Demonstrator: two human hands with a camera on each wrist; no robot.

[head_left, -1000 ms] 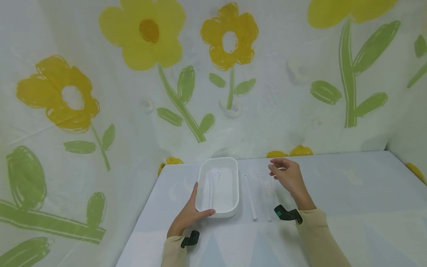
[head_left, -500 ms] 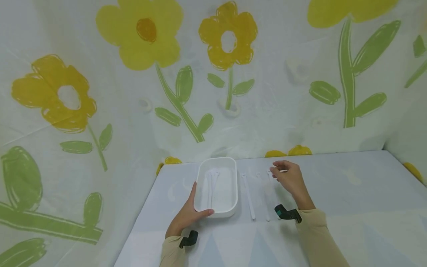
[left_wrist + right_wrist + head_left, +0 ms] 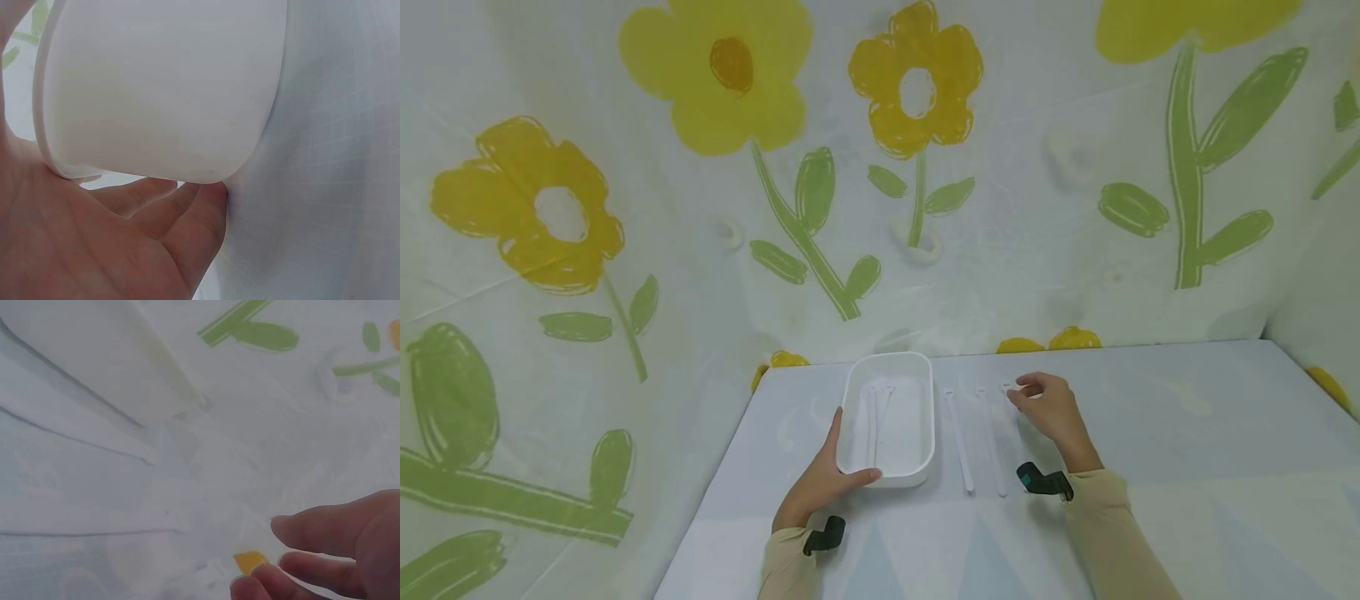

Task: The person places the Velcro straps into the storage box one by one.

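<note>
the right hand's (image 3: 1051,408) thumb and fingers are apart, with nothing visible between them; whether a fingertip touches the nearest stick (image 3: 1005,387) i cannot tell. over the last second that hand has come a little lower in the head view, and the stick's top end now shows just beside the fingertips. i judge this a small lining-up, not progress in the count: two sticks (image 3: 872,427) lie inside the white tub (image 3: 910,421), and three lie on the table (image 3: 1195,442) to its right, as before. the left hand (image 3: 823,483) is clamped on the tub's near left corner, thumb along the near end, and has not shifted.

the hand and wrist camera hide most of the nearest stick's length. the middle stick (image 3: 991,442) and left stick (image 3: 959,442) nearly melt into the pale cloth, and the right wrist view is washed out.
</note>
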